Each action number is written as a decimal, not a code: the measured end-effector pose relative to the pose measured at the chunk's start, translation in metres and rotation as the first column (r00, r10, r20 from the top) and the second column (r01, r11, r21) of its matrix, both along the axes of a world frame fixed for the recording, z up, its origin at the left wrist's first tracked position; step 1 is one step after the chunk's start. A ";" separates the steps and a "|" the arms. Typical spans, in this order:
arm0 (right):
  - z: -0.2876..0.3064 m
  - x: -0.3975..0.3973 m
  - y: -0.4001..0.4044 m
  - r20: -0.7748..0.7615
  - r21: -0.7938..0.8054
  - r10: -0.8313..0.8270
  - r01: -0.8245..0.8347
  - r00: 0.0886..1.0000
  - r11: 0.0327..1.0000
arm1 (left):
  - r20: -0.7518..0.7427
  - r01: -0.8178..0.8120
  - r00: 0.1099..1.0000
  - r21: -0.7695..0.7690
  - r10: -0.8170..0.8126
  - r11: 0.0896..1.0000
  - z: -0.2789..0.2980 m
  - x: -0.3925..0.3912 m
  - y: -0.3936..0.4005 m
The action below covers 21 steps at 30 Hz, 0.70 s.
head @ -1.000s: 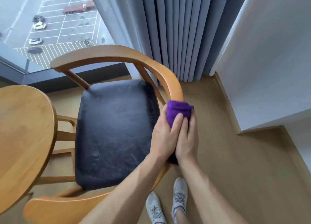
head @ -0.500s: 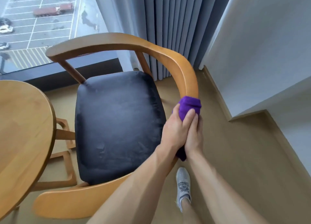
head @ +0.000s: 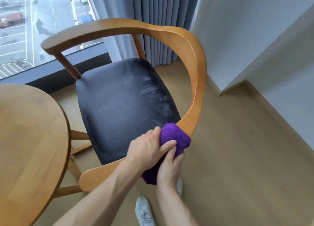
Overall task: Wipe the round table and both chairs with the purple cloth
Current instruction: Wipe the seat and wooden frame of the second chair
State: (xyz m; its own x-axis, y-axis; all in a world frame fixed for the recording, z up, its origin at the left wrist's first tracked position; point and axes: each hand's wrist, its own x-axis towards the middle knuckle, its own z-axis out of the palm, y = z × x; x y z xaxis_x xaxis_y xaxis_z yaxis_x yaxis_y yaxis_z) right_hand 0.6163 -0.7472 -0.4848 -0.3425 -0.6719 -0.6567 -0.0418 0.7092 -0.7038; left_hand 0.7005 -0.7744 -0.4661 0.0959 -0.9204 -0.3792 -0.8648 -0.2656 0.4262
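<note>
Step in hand: wiping the chair (head: 195, 59) armrest rail. Left hand (head: 149, 147) & right hand (head: 169, 169) both clench the purple cloth (head: 175, 139), wrapped around the rail. Next, I think: slide along w/ firm grip toward the rail end; round table (head: 30, 141) is near.

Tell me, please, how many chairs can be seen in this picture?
1. The chair stands between the round table and the wall, by the window. The second chair is out of view.
</note>
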 end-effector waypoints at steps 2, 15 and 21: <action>-0.001 0.009 0.020 0.167 0.018 -0.069 0.067 0.984 0.998 | 0.043 0.001 0.999 0.004 -0.001 1.000 -0.001 0.016 0.019; -0.006 -0.050 -0.111 0.097 0.004 -0.155 0.155 0.983 0.988 | 0.062 -0.250 0.966 -0.036 0.252 0.968 -0.015 -0.072 -0.108; -0.005 -0.051 -0.116 0.085 0.096 -0.222 0.213 0.971 0.972 | 0.051 -0.189 0.979 -0.148 0.199 0.971 -0.022 -0.076 -0.118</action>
State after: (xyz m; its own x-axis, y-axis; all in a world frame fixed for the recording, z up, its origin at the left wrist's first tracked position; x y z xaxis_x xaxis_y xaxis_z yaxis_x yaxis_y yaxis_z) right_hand 0.5652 -0.8637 -0.4898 -0.4077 -0.5277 -0.7452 0.1840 0.7519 -0.6331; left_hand 0.6244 -0.8927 -0.4883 0.2979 -0.9256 -0.2335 -0.8298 -0.3720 0.4161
